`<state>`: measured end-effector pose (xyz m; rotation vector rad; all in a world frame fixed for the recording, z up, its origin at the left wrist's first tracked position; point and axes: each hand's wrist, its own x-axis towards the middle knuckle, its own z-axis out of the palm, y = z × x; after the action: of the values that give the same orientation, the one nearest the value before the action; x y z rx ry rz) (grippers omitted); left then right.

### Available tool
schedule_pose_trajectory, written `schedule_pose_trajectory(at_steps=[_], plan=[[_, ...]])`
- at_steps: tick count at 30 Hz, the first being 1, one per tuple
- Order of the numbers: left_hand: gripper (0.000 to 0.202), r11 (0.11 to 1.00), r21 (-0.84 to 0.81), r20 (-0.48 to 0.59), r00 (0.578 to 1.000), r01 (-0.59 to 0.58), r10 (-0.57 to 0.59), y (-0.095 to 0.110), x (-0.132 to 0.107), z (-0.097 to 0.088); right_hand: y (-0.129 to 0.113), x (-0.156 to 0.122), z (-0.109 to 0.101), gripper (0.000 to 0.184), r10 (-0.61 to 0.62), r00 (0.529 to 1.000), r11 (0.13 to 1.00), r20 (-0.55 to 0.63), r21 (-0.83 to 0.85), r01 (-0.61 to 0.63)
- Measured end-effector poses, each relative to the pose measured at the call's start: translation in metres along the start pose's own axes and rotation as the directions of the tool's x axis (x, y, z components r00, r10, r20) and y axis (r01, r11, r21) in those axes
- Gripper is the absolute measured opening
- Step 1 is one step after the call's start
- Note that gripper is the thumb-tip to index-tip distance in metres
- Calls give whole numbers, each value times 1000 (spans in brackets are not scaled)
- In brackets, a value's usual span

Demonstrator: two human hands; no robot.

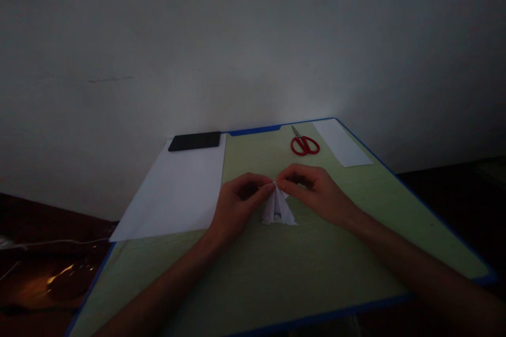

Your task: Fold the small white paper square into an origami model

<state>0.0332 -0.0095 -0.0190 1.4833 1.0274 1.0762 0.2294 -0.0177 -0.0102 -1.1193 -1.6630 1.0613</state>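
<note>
A small folded white paper piece (278, 209) stands like a narrow tent on the green table (276, 268), near its middle. My left hand (236, 205) pinches the paper's top point from the left, fingers closed. My right hand (314, 189) pinches the same point from the right, fingers closed. The fingertips of both hands meet at the tip, and the lower part of the paper spreads out on the table below them.
A large white sheet (177, 189) lies on the left, overhanging the table edge. A black phone (194, 141) rests at its far corner. Red-handled scissors (304, 145) and a white paper strip (342, 142) lie at the back right. A pale wall rises behind.
</note>
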Motion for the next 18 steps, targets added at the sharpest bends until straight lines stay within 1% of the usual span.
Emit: schedule_pose_trajectory(at_steps=[5, 11, 18], plan=[[21, 1000, -13, 15, 1000, 7, -7, 2, -1, 2, 1, 0, -2, 14, -12, 1000, 999, 6, -32, 12], [15, 999, -52, 42, 999, 8, -6, 3, -2, 0, -2, 1, -4, 16, 13, 999, 999, 50, 33, -14], [15, 997, -69, 65, 998, -19, 24, 0, -2, -1, 1, 2, -5, 18, 19, 997, 999, 68, 43, -22]])
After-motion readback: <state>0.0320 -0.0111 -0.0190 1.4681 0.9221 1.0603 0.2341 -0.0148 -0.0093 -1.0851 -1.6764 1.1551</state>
